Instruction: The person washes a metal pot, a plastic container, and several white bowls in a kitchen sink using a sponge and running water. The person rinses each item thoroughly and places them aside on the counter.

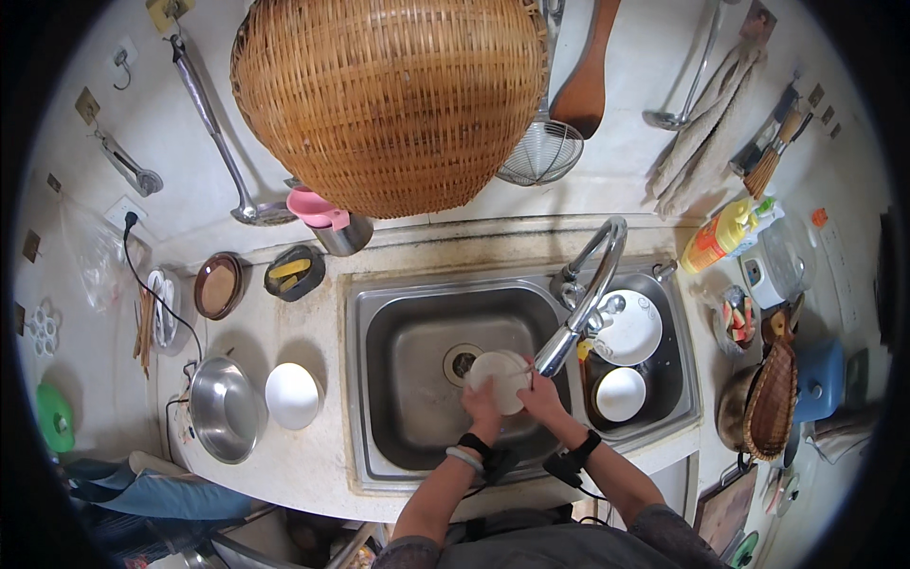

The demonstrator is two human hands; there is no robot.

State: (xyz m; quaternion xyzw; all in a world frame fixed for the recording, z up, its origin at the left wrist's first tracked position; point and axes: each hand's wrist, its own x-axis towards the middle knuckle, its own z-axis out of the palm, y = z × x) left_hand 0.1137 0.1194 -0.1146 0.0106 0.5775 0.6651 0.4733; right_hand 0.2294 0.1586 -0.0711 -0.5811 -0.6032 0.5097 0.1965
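Observation:
A round white bowl [498, 377] is held over the large steel sink basin [405, 434], under the spout of the chrome faucet [597, 284]. My left hand [483, 409] grips its near left side, and my right hand [542, 397] holds its right side. Water seems to run from the spout into it. In the smaller basin at the right lie a white plate with a grey pattern [640, 331] and a small white bowl [621, 395]. Metal spoons [611, 306] rest by the plate.
Left of the sink stand a white bowl [293, 396] and a steel bowl [224, 409]. A wicker basket [391, 99] hangs above the sink. Yellow detergent bottle [718, 235] and a pot [736, 409] stand at the right.

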